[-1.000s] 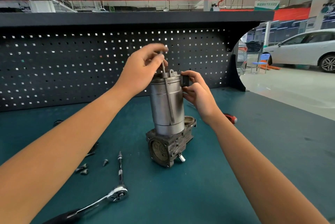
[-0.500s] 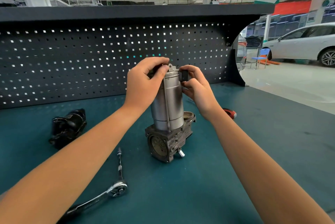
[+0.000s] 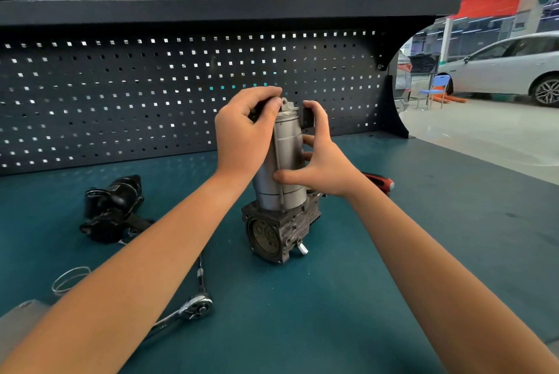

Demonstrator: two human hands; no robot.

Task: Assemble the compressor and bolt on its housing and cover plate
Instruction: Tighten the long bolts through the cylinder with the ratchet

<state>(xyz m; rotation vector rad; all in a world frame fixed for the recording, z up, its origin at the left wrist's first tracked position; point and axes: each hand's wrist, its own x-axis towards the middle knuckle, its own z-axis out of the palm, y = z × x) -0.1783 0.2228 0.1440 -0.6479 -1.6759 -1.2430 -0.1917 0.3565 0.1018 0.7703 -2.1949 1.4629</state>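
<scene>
Compressor: silver cylinder housing, long axis vertical, cap uppermost, standing on cast base block on teal bench.
Left hand curls over the cap; right hand clasps the right flank, thumb pressed to the front.
Ratchet: below-left of the grip.

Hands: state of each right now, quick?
Left hand: closed, grips the top of the cylinder.
Right hand: closed, holds the cylinder's side, thumb on its front.
</scene>
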